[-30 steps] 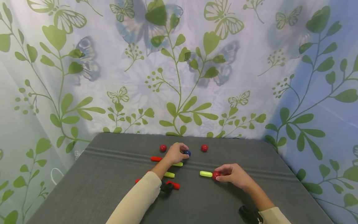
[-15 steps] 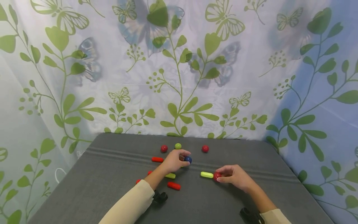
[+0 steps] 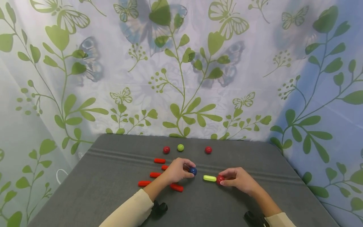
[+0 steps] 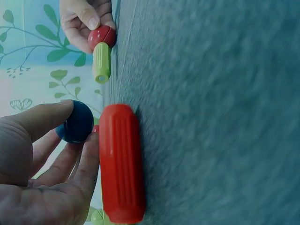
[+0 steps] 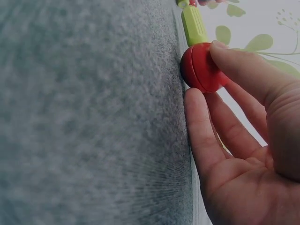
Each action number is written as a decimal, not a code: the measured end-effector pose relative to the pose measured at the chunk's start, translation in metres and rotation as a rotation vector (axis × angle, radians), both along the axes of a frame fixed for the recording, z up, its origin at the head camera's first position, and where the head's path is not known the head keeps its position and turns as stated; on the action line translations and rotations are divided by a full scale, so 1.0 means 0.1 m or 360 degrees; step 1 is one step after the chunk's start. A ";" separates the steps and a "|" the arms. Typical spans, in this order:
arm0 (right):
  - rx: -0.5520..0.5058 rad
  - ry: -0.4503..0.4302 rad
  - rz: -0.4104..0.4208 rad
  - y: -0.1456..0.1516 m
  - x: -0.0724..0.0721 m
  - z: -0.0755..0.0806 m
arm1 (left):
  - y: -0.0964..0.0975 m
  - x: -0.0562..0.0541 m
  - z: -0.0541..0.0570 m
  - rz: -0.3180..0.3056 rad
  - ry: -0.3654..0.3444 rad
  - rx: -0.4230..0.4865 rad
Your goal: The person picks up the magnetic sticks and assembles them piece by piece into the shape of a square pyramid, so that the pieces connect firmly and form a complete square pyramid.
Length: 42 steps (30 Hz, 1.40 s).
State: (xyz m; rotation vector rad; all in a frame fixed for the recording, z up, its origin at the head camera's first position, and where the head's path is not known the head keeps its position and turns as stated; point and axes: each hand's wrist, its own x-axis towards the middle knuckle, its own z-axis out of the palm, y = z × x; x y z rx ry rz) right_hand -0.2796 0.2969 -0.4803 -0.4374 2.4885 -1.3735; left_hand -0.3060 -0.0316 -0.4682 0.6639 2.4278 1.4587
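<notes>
Currently, the blue ball [image 3: 193, 171] sits at the fingertips of the left hand [image 3: 178, 170], just right of the frame's center, well clear of the palm. That grip pinches it, thumb along the lower edge and a finger along the upper. The right hand [image 3: 238, 179], lower right of center, pinches a red ball [image 3: 220, 179] the same way, at the very ends of thumb and fingers; its palm stands apart from the ball.

The left forearm rises diagonally from the bottom edge toward the middle, with the hand turned rightward. The right forearm slants up and leftward from the lower right corner, so the two grips face each other.

The yellow-green rod [image 3: 209, 178] touches the left side of the held red ball. Its long axis runs nearly level across the head view, dipping slightly rightward, and its free end points left toward the blue ball, with a gap between. In the right wrist view the rod leans upward and slightly left from the ball.

Red rods [image 3: 159, 160] lie on the gray surface [image 3: 204, 205] around the left forearm, left of center.
</notes>
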 end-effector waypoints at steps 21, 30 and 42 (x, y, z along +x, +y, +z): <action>-0.0036 0.0000 0.0090 -0.08 0.14 0.06 | 0.11 0.20 0.01 -0.0116 0.0117 -0.0258; -0.0006 0.0011 0.0086 -0.12 0.16 0.05 | 0.14 0.19 -0.02 -0.0082 0.0072 -0.0284; -0.0011 0.0027 0.0090 -0.17 0.17 0.06 | 0.13 0.19 -0.03 -0.0110 0.0090 -0.0258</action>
